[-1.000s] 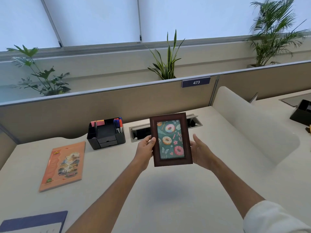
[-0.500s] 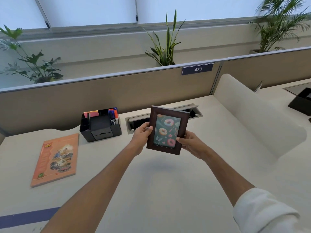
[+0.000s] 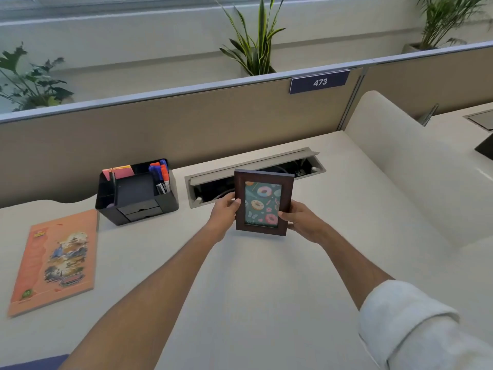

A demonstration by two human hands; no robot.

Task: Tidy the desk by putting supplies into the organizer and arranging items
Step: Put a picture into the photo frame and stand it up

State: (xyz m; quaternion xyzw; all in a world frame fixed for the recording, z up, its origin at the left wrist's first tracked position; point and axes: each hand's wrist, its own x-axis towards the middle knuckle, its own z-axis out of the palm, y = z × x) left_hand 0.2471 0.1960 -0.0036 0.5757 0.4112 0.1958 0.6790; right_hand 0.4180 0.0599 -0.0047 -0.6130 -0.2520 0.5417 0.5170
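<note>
A dark brown picture frame [image 3: 262,202] with a donut print stands upright near the middle back of the white desk [image 3: 253,289]. My left hand [image 3: 225,210] grips its left edge and my right hand [image 3: 300,218] grips its lower right edge. Whether its bottom edge touches the desk I cannot tell. To the left stands a black desk organizer [image 3: 136,193] holding markers and coloured sticky notes. An orange notebook [image 3: 54,260] lies flat at the far left.
An open cable tray [image 3: 306,162] is set in the desk just behind the frame. A beige partition [image 3: 186,121] with a "473" label runs along the back, and a white curved divider [image 3: 400,161] bounds the right side. A dark blue item shows at the bottom left corner.
Both hands have carried the frame forward and down toward the desk, close in front of the cable tray, and turned it more upright. The view has tilted downward.
</note>
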